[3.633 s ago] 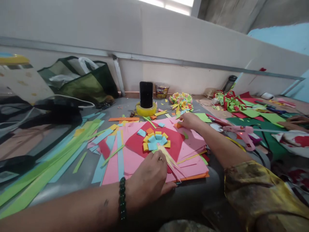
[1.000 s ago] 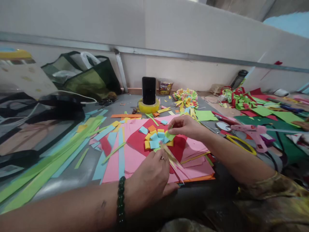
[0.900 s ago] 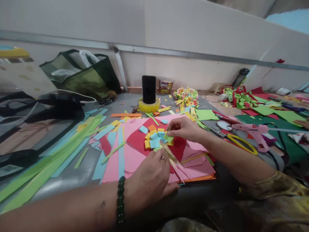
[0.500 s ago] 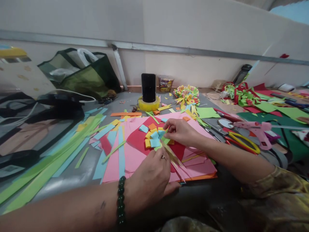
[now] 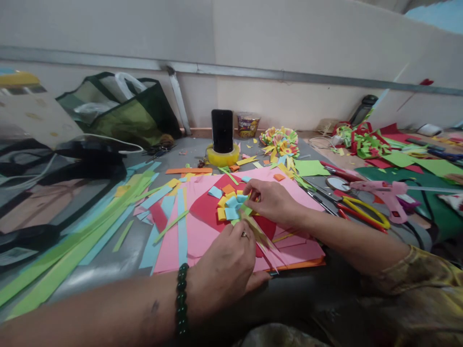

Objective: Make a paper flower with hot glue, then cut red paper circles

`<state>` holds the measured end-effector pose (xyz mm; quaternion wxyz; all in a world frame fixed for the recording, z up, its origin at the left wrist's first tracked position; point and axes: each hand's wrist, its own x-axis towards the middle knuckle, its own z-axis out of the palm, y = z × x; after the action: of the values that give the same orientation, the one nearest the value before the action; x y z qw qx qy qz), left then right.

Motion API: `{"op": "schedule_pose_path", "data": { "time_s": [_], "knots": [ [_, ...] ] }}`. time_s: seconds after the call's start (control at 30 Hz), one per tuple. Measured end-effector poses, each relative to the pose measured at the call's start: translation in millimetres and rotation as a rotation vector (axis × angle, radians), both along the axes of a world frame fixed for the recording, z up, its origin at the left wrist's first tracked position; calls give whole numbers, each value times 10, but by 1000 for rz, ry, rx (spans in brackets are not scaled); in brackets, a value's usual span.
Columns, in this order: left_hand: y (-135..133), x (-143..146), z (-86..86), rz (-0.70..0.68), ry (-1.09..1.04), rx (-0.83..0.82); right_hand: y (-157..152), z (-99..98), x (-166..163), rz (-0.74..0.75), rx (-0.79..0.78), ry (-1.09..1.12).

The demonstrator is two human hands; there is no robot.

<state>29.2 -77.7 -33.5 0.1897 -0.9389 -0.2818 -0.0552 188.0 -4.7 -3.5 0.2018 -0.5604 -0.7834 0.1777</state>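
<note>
A small paper flower (image 5: pixel 232 207) of folded blue, yellow and green loops lies on a red sheet (image 5: pixel 202 208) atop a stack of pink paper (image 5: pixel 181 241). My left hand (image 5: pixel 226 267), with a ring and a dark bead bracelet, is closed on the flower's near edge and its yellow-green strips (image 5: pixel 258 236). My right hand (image 5: pixel 273 200) pinches a green loop at the flower's right side, fingers pressed together. Loose blue and orange paper squares (image 5: pixel 220 191) lie just beyond the flower.
Long green and blue paper strips (image 5: pixel 72 246) spread at left. A phone (image 5: pixel 222 130) stands in a yellow tape roll. Finished paper flowers (image 5: pixel 280 142), a pink glue gun (image 5: pixel 383 193), yellow-handled scissors (image 5: pixel 361 212) and paper scraps lie at right. A green bag (image 5: pixel 119 113) sits behind.
My right hand came back from the far side of the pink stack with a green piece and pressed it onto the flower's right side. My left hand stayed put.
</note>
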Motion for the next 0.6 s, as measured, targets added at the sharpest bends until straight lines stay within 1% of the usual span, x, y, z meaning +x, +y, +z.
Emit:
{"op": "schedule_pose_path", "data": {
  "time_s": [0.17,0.4,0.6],
  "knots": [
    [-4,-3,-5,0,-17,23,-3,10,-14,-11,24,-63],
    [4,1,14,5,5,-27,-17,-45,-22,5,113,-170],
    [8,11,41,19,53,-60,-34,-45,-15,50,231,-282]
  ]
}}
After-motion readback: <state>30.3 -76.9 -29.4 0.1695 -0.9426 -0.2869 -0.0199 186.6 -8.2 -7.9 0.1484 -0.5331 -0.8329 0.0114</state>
